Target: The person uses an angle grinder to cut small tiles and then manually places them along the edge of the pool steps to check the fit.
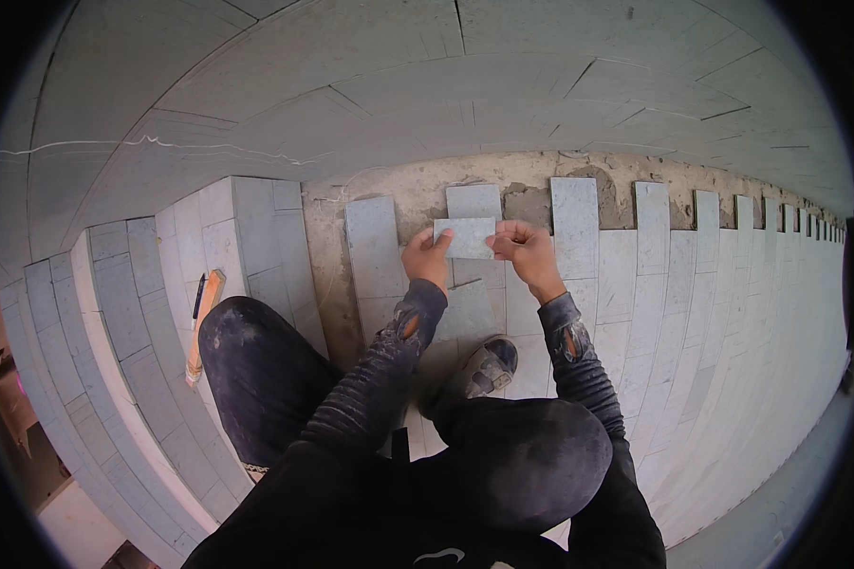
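A short grey rectangular tile [467, 239] is held level between my hands above the floor. My left hand [427, 258] grips its left end, thumb on top. My right hand [529, 256] pinches its right end between thumb and fingers. Just beyond it, another grey tile [473, 200] lies on the rough strip along the wall. On the near side, a loose-looking grey tile [472, 308] sits in front of my shoe, partly tilted over the paving. A longer floor tile [372, 233] lies left of my left hand.
A bare mortar strip [527, 204] runs below the tiled wall [417, 104]. Staggered floor tiles [655, 313] stretch right. Tiled steps [142, 313] rise on the left, where a wooden-handled tool [205, 318] and a dark pen [198, 296] lie beside my knee.
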Tool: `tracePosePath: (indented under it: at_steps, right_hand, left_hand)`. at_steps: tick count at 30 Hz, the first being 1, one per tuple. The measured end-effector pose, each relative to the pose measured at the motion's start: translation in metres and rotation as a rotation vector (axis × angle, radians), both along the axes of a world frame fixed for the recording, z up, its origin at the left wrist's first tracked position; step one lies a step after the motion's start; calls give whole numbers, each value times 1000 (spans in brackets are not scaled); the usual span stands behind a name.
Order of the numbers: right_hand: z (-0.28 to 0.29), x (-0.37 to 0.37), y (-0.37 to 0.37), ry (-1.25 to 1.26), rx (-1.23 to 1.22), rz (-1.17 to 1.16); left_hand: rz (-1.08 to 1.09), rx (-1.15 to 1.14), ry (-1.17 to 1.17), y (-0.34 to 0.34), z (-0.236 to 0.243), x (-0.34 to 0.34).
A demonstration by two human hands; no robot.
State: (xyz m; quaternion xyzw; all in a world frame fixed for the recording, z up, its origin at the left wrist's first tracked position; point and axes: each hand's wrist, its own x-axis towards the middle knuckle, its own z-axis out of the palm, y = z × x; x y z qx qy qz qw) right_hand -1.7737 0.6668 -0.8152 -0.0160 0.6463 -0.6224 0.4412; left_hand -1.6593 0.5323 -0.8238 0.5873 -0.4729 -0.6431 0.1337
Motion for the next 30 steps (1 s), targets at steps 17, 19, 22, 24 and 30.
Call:
tracePosePath:
  at_steps: [17, 19, 22, 24, 30]
  right_hand:
    - [-96, 26, -194, 290, -39, 132]
    - [-102, 26, -196, 360, -3, 130]
    - [-107, 28, -201, 407, 31, 106]
    - [-109, 29, -204, 356, 15, 80]
    - [-106, 27, -212, 246, 0, 127]
  left_hand:
    - [-3, -659, -146, -178, -88, 59]
    - [-26, -634, -132, -176, -86, 60]
    - [-8, -628, -64, -175, -83, 60]
    - [6, -600, -68, -174, -79, 61]
    - [-13, -653, -15, -178, -78, 64]
